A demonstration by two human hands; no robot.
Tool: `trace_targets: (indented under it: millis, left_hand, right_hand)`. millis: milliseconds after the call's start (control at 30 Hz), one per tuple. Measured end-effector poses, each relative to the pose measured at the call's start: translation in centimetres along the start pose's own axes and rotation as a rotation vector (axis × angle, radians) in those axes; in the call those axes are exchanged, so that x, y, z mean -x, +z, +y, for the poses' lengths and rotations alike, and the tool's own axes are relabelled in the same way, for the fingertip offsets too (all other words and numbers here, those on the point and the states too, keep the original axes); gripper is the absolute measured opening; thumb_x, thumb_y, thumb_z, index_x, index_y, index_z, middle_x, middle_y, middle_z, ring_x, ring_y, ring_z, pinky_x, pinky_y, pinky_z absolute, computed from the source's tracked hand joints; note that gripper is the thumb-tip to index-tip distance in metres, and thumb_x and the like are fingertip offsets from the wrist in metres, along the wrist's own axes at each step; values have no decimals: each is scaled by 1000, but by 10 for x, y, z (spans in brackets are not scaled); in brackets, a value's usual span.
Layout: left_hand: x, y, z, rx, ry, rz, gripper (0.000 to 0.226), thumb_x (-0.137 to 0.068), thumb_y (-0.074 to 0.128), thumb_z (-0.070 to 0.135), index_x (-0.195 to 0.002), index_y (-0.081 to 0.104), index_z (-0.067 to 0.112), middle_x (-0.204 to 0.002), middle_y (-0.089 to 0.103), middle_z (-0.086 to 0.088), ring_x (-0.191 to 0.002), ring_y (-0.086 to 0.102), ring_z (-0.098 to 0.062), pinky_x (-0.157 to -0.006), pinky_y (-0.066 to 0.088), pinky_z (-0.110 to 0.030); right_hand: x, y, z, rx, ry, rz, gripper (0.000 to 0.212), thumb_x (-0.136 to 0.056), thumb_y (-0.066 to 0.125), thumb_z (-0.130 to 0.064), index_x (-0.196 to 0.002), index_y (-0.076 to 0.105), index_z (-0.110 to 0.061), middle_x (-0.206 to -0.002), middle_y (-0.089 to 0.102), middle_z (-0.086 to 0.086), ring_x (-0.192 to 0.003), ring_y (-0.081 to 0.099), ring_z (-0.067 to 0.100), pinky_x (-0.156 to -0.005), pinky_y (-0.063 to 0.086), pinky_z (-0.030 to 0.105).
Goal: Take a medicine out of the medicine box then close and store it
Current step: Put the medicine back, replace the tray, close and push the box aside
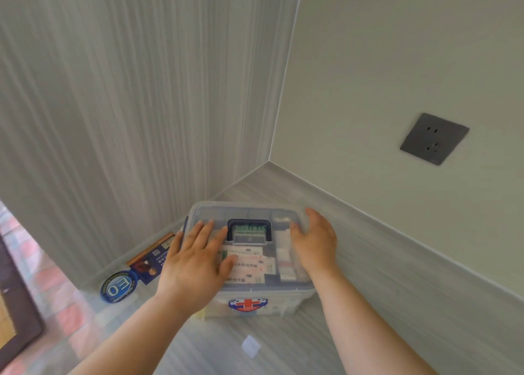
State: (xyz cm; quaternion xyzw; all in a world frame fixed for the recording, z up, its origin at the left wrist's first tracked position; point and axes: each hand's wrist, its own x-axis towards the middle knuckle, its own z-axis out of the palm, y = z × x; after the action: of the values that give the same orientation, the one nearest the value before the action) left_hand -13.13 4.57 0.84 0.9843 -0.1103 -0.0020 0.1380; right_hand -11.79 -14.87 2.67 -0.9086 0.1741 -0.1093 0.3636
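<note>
My left hand [195,264] lies flat on the lid [246,249] of the medicine box [249,261], fingers spread and gripping nothing, thumb near the printed packets seen through the plastic. My right hand [313,242] is also open, palm turned inward against the right edge of the lid, fingers together and pointing away from me.

The lid is seated on the box, so I judge the step to be either pressing it shut or starting to open it; the frame does not settle which. For either:

1. Keep both palms level so the lid does not tilt.
2. Hold the box down with the left hand while the right hand works the side edge. No catch is visible there.
3. Keep fingers clear of the dark blue handle [249,230], which lies folded flat in its recess between my hands.

The box sits on a pale wood-grain shelf [397,303], near the corner where the two walls meet. It is clear plastic with rounded corners and a red cross badge [248,303] on the front. White and green packets show through the lid. A blue round sticker [119,286] and a dark card [153,258] lie just left of the box.
</note>
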Motion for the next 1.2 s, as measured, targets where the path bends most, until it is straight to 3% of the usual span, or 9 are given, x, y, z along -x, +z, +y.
trace_targets:
  millis: [67, 167, 333, 500, 733, 867, 967, 1067, 1200]
  left_hand:
    - [-1, 1, -1, -18, 1, -28, 63, -87, 22, 59, -141, 0, 34, -156, -3, 5, -142, -7, -15, -116, -2, -41]
    - [-2, 2, -1, -28, 0, -32, 68, -82, 24, 66, -140, 1, 38, -156, -2, 5, -142, -7, -15, -116, 0, -42]
    - [-1, 1, -1, -12, 0, -12, 69, -81, 28, 67, -140, 4, 39, -156, 1, 5, -142, -5, -15, -116, 2, -42]
    - [1, 0, 0, -2, -2, 3, 68, -81, 27, 66, -140, 5, 38, -156, 2, 5, -142, -4, -15, -116, 2, -42]
    - [5, -7, 4, 8, 59, 29, 66, -81, 21, 68, -139, 13, 38, -155, 7, 6, -142, 1, -16, -116, 4, -43]
    - [15, -17, 4, -95, 353, 69, 66, -65, 37, 66, -114, 60, 28, -128, 58, -1, -119, 53, -26, -105, 34, -41]
    - [12, -19, 10, -185, 420, 65, 58, -56, 70, 60, -103, 67, 27, -110, 70, 0, -101, 66, -23, -81, 52, -49]
    - [6, -14, 21, -192, 360, 16, 61, -57, 74, 54, -111, 62, 27, -121, 64, 0, -112, 59, -24, -88, 47, -52]
    - [-13, 5, 38, -104, 210, -3, 62, -86, 32, 56, -140, 16, 32, -155, 12, 5, -142, 6, -19, -115, 1, -47]
  right_hand:
    - [3, -9, 17, -165, 340, -173, 68, -82, 56, -41, -135, 30, -7, -144, 37, 14, -132, 35, 29, -109, 28, 39]
    - [14, -13, 30, -591, 609, -512, 55, -75, 55, -54, -112, 60, -14, -114, 66, 9, -103, 61, 26, -88, 47, 37]
    - [10, -7, 28, -577, 458, -133, 25, -76, 68, -25, -87, 63, -4, -82, 65, 13, -60, 59, 20, -49, 45, 23]
    - [19, -3, 16, -277, 277, 50, 24, -80, 62, -27, -82, 62, -2, -71, 57, 7, -66, 50, 24, -60, 33, 27]
    - [25, -3, 11, -258, 159, 106, 17, -83, 58, -20, -88, 65, -5, -80, 63, 9, -71, 51, 22, -64, 36, 27]
    - [17, -1, 12, -260, 126, 99, 20, -84, 57, -19, -91, 65, -3, -96, 69, 18, -85, 60, 31, -71, 43, 32]
    - [0, 0, 12, -263, 131, 75, 23, -83, 58, -19, -98, 64, -4, -104, 68, 17, -89, 60, 28, -75, 43, 29]
    - [-21, 0, 12, -242, 185, 100, 34, -85, 55, -19, -115, 55, -4, -122, 60, 16, -112, 54, 28, -92, 40, 30]
    - [-19, 12, 11, -233, 126, 208, 37, -85, 52, -11, -120, 49, -1, -134, 44, 21, -124, 40, 31, -101, 29, 30]
